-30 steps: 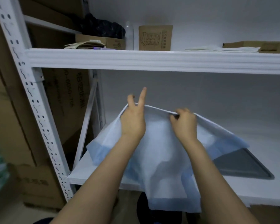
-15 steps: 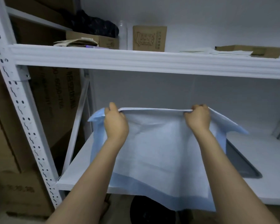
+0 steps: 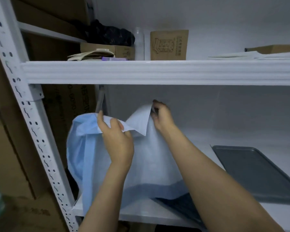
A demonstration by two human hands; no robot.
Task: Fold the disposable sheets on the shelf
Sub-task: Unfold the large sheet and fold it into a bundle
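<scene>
Right now I'm mid-fold: the disposable sheet point(image 3: 151, 158) is held up in the air over the front-left part of the lower shelf point(image 3: 199, 136), white face toward me, blue border hanging past the shelf edge at about 6 o'clock. I judge this as the first fold, top edge being brought together, nowhere near done. Left hand point(image 3: 117, 141) pinches the top edge near the blue corner, thumb and fingers curled on the fabric. Right hand point(image 3: 161, 116), at 1 o'clock from the left and close to it, pinches the other raised corner, fingers curled round it. Between them the edge sags into a V.

Next move, my guess: match the two corners, line up the edges, then lay the doubled sheet flat on the shelf. Thin floppy material, so the hanging half could twist or catch on the shelf lip.

Largest to smallest around it: white metal rack with a perforated upright point(image 3: 23, 114) at 9 o'clock, upper shelf beam point(image 3: 157, 72) at 12. Cardboard cartons point(image 3: 65, 114) behind the upright. Grey tray point(image 3: 261, 174) lying flat at 3 o'clock, apart from the sheet. Up top: black bag point(image 3: 107, 34), brown box point(image 3: 168, 45), clear bottle point(image 3: 139, 42), flat white stack point(image 3: 258, 55) at 1 o'clock.
</scene>
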